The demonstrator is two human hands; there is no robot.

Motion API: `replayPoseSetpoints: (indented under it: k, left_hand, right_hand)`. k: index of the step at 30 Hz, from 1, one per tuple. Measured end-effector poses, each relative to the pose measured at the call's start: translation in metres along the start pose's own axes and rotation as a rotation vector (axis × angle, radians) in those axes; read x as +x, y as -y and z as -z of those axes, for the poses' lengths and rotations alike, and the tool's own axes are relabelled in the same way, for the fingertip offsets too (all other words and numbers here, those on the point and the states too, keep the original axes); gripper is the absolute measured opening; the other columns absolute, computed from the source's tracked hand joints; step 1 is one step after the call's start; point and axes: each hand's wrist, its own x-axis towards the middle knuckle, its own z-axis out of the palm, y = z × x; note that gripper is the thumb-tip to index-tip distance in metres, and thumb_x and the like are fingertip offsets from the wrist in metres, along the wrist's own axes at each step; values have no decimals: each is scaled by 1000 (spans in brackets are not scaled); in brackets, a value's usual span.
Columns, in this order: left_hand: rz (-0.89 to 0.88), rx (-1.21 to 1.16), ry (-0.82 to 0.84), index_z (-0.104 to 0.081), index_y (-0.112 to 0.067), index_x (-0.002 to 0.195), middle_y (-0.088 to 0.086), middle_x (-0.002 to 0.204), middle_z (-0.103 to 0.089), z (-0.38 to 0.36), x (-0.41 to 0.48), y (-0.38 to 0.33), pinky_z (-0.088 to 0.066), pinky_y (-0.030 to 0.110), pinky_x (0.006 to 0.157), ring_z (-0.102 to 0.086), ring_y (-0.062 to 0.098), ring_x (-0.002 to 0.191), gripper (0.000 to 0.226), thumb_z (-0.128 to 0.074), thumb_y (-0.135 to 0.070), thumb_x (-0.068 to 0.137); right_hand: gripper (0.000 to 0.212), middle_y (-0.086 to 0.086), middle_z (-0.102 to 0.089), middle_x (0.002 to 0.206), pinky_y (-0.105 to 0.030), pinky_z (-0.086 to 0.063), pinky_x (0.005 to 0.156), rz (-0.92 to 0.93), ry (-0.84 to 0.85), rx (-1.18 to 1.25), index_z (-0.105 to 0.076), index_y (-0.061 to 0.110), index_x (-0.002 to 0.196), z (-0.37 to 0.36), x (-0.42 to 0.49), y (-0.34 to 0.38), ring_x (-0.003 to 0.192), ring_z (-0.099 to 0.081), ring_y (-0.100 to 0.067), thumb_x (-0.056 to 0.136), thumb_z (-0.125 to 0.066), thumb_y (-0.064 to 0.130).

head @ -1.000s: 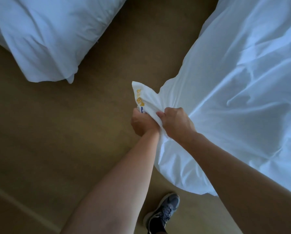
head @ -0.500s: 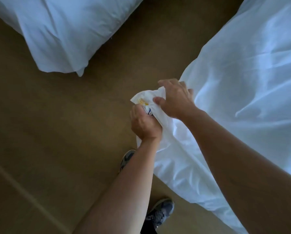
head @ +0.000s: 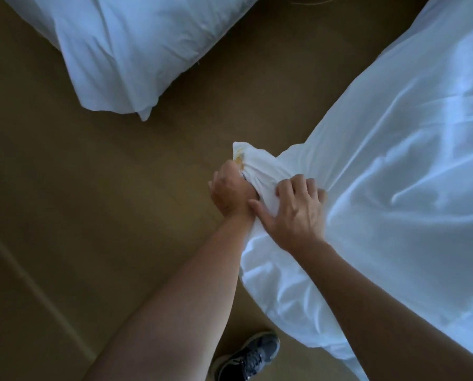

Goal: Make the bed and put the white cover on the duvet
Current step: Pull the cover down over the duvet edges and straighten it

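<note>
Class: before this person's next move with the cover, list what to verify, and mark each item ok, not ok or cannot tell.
1. Left hand grips the bunched corner of the white cover: ok.
2. Right hand grips too: not ok, its fingers lie spread on the fabric.
3. Duvet seated inside that corner: cannot tell.
4. Pillow lies apart from the cover: ok.
5. Shoe stands on the carpet, off the cover: ok.
</note>
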Motion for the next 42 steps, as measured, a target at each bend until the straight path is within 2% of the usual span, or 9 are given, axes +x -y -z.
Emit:
replayPoseSetpoints:
  k: [4,6,10,16,26,30,34,38,42]
  left_hand:
    - [138,-21,62,-46,-17,87,7,97,-60,-12,-7,4,-43,43,71,-54,32,90,12,-46,-5,86]
    - [148,-32,176,-44,-18,90,3,90,-58,-13,-7,1,-36,38,65,-52,29,81,10,-43,-8,91]
    - [103,65,186,-45,-18,85,3,78,-53,-9,0,2,-31,35,62,-45,26,71,17,-44,-4,92]
    - [296,-70,77,-41,-16,80,0,72,-44,-17,7,-4,-27,33,60,-41,25,70,18,-41,-1,89]
    - [201,38,-184,-61,-9,89,17,104,-58,-31,-5,12,-42,44,70,-56,39,93,24,-54,11,79]
    - [-259,5,485,-58,-20,117,3,119,-59,0,-1,22,-47,40,93,-57,26,106,28,-60,-9,92]
    - [-327,302,1431,-41,-28,148,-4,131,-58,60,60,-19,-54,39,93,-61,20,113,70,-75,-21,88]
    - [-299,250,1432,-62,-28,132,-11,139,-53,43,98,-84,-39,30,106,-49,12,128,51,-79,-32,84]
    - [-368,376,1532,-57,-18,135,-2,124,-69,-5,82,-96,-53,40,102,-67,21,111,121,-86,-83,37]
  right_hand:
    - [29,-7,-57,64,-37,-45,59,40,243,-98,-55,11,77,-3,-30,-18,57,-60,-31,78,-70,36]
    - [34,-5,-56,52,-29,-39,43,16,363,-131,-53,14,71,-2,-31,-21,42,-59,-30,72,-80,34]
    - [29,-10,-56,50,-32,-47,40,64,455,-92,-52,15,67,4,-33,-16,41,-60,-33,78,-71,34]
    - [22,-11,-64,99,-34,-48,78,79,659,-20,-43,20,88,25,-31,-5,96,-66,-32,106,-38,32]
    - [19,-1,-51,85,-31,-42,69,56,810,-47,-51,21,88,38,-31,-9,91,-65,-26,104,-42,27]
    - [18,-2,-66,99,-32,-42,69,-10,869,-129,-64,20,102,40,-36,-21,94,-67,-26,100,-47,25]
    - [25,-5,-67,110,-38,-50,78,-85,909,-98,-65,20,112,35,-36,-29,102,-67,-32,100,-46,30]
    - [28,-7,-66,115,-38,-50,81,-63,895,-96,-64,17,116,31,-35,-22,105,-66,-31,103,-45,33]
    - [33,-9,-67,115,-40,-51,85,-91,873,-48,-64,17,116,31,-36,-15,104,-66,-33,104,-41,38]
